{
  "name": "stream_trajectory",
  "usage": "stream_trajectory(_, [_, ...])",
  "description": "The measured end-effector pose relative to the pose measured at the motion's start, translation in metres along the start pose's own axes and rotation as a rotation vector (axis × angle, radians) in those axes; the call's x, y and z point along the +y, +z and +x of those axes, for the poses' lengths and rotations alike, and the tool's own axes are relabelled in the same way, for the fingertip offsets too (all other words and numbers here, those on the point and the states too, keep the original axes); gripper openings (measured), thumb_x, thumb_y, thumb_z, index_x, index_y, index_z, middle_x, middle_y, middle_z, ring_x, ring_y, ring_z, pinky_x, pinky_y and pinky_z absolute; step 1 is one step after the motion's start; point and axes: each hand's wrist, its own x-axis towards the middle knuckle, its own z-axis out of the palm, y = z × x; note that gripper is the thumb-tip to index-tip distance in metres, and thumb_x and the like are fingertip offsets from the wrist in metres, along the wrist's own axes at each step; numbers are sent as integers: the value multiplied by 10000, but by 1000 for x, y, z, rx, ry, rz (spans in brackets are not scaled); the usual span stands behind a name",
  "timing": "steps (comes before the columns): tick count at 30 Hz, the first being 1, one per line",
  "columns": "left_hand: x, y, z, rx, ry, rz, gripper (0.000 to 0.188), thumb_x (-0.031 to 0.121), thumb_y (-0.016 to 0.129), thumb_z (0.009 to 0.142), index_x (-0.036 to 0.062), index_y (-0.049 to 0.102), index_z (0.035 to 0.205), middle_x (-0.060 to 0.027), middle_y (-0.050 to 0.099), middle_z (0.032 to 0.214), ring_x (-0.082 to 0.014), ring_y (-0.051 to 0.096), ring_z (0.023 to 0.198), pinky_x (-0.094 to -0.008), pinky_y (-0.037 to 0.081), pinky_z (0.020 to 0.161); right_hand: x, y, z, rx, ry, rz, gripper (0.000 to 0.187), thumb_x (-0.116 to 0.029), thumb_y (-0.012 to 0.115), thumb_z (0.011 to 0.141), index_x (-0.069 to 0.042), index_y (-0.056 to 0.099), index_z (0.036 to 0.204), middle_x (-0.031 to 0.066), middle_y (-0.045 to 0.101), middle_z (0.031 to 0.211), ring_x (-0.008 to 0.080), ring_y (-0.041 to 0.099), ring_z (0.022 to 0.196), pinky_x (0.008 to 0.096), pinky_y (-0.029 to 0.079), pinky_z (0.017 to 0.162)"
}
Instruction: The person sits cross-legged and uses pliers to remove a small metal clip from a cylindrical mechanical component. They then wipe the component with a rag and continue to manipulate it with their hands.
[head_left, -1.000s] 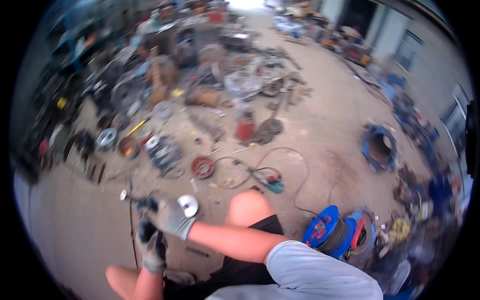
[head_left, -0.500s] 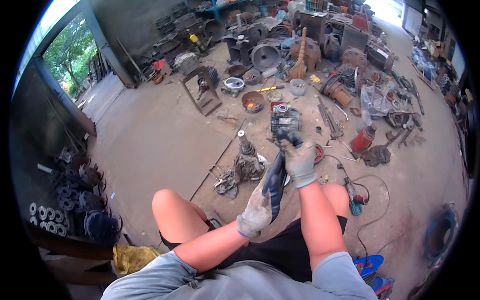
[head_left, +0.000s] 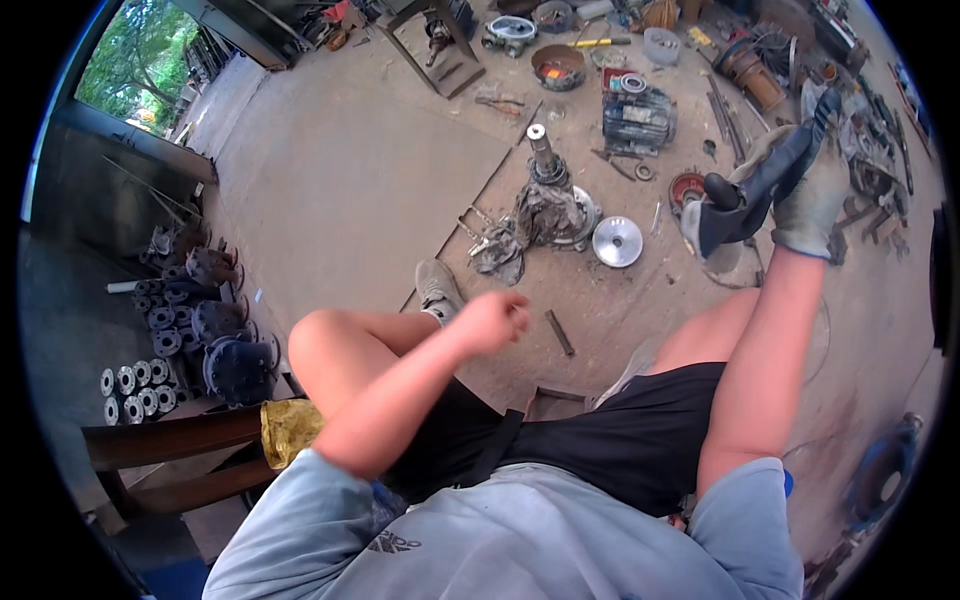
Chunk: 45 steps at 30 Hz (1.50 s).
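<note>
My right hand (head_left: 812, 200), in a grey work glove with dark coating, is stretched out at the right. It grips a loose work glove (head_left: 735, 205), grey and black, that hangs to its left. My left hand (head_left: 490, 322) is bare, with curled, slightly blurred fingers and nothing visible in them. It is above my lap, near a short metal rod (head_left: 558, 332) on the floor. Beyond it stands an upright metal shaft (head_left: 545, 165) on a round flange, with a dirty rag (head_left: 550, 212) around its base. A shiny round metal disc (head_left: 617, 242) lies just right of it.
A finned electric motor (head_left: 637, 122) lies farther off, near a rusty bowl (head_left: 558, 68) and pliers (head_left: 500, 103). A metal frame (head_left: 430, 50) stands at the back. Flanged parts (head_left: 235, 370) line the left, beside a rusty beam (head_left: 190, 430) with a yellow glove (head_left: 290, 430).
My left hand has come out of its glove and drawn back left, bare. My right hand has swung out to the right with that glove. The view has tilted down.
</note>
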Motion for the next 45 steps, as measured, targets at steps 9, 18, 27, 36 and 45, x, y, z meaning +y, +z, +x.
stream_trajectory(9, [-279, -28, 168, 40, -540, 211, 281, 157, 593, 961, -31, 789, 884, -160, 791, 886, -256, 759, 723, -405, 578, 566, 10, 10, -21, -179, -62, -75, 403, -102, 566, 1008, -51, 590, 1408, 146, 718, 947, 308, 689, 815, 409, 560, 771])
stream_trajectory(18, [-246, -10, 189, 810, -604, -1288, 676, 18, 584, 977, 232, 237, 1516, -92, 689, 849, -166, 637, 590, -249, 437, 443, 19, 30, -26, -176, -205, -125, 245, -213, 549, 1064, -56, 619, 1240, 52, 611, 921, 168, 604, 764, 302, 508, 688])
stream_trajectory(27, [-269, -54, 185, 601, -165, -2028, 287, 248, 419, 1116, 125, 655, 1223, 37, 772, 1022, -63, 744, 761, -172, 360, 420, -7, 38, -41, -191, 7, 33, 325, -222, 486, 1110, 15, 658, 1251, 156, 677, 1056, 254, 651, 945, 374, 510, 841])
stream_trajectory(36, [-308, -60, 177, 412, -393, -1835, 228, 239, 474, 1101, 138, 652, 1201, 41, 784, 1191, -15, 711, 689, -154, 292, 407, -28, 49, -50, -236, 168, 238, 421, -430, 572, 1096, -23, 658, 1031, 43, 647, 844, 125, 601, 707, 284, 488, 663])
stream_trajectory(45, [-280, -14, 191, 539, -299, -1817, 165, 282, 606, 1060, 164, 620, 1176, 107, 654, 842, -20, 662, 657, -160, 323, 434, -28, 52, -53, -242, 325, 331, 405, -414, 604, 1085, -26, 658, 981, 16, 638, 814, 114, 590, 696, 277, 484, 631])
